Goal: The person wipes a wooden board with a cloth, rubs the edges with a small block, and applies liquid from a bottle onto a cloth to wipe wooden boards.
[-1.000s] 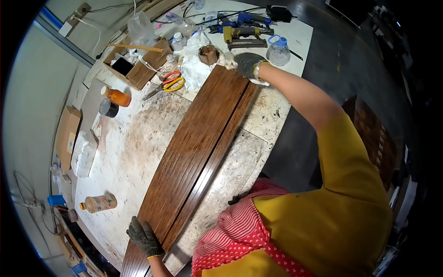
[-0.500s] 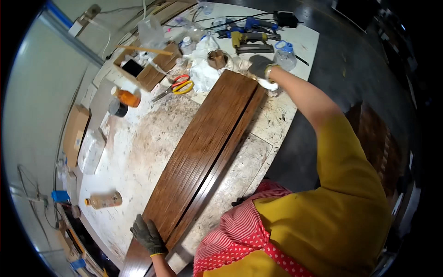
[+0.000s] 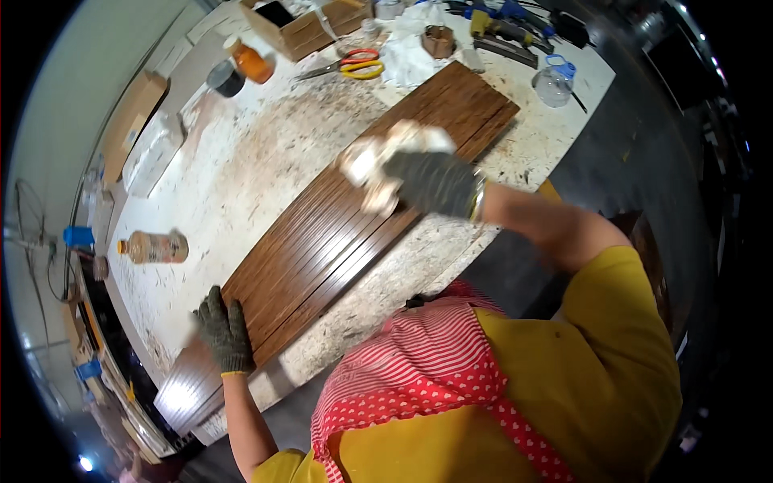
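Observation:
A long brown wooden board (image 3: 298, 241) with grooved grain lies diagonally across the worktable. My left hand (image 3: 222, 332), in a dark grey glove, rests on its near-left part with fingers spread. Over the board's far half, my gloved right hand (image 3: 435, 183) grips a crumpled white cloth (image 3: 374, 165) with brown stains. Motion blurs this hand and the cloth, and some of the board is hidden beneath them. A thin dark line runs lengthwise near the board's right edge.
Red-and-yellow-handled scissors (image 3: 354, 66), an orange bottle (image 3: 251, 61) and a dark jar (image 3: 225, 79) stand or lie beyond the board. Nail guns (image 3: 507, 36) and a clear jug (image 3: 555, 84) are at the far right. A capped bottle (image 3: 157, 248) lies on the left.
My right hand has come back from the board's far end onto its surface, bringing the cloth. The dark gap along the board looks narrower. My view has shifted.

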Demonstrator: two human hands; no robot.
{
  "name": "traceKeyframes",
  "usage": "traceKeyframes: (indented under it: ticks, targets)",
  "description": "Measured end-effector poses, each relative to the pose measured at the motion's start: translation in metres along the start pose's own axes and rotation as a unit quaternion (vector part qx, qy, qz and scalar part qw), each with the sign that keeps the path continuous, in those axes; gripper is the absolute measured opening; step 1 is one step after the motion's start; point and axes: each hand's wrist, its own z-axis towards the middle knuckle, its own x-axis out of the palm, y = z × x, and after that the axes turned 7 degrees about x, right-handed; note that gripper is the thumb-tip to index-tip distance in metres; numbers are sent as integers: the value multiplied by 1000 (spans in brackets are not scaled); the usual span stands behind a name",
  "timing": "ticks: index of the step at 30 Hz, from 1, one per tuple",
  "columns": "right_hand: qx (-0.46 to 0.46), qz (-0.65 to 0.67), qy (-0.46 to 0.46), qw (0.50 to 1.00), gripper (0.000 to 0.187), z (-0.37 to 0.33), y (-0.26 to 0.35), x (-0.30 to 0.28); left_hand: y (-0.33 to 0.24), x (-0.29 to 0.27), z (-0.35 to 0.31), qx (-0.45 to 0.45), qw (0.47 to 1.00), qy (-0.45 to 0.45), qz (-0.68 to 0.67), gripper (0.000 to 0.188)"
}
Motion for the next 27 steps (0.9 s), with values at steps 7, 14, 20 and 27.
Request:
traceKeyframes:
  ticks: [7, 14, 20, 27]
  targets:
    - [334, 177, 157, 912, 22, 16, -11, 9, -2, -2, -3, 4, 1000, -29, 9, 46]
    - [200, -137, 235, 941, 24, 26, -11, -14, -4, -7, -3, 3, 999, -48, -20, 43]
    - [170, -13, 280, 945, 34, 23, 39, 7, 0, -3, -3, 5, 998, -49, -32, 44]
    - [326, -109, 242, 907, 34, 45, -6, -21, -6, -10, 1, -13, 999, -36, -35, 45]
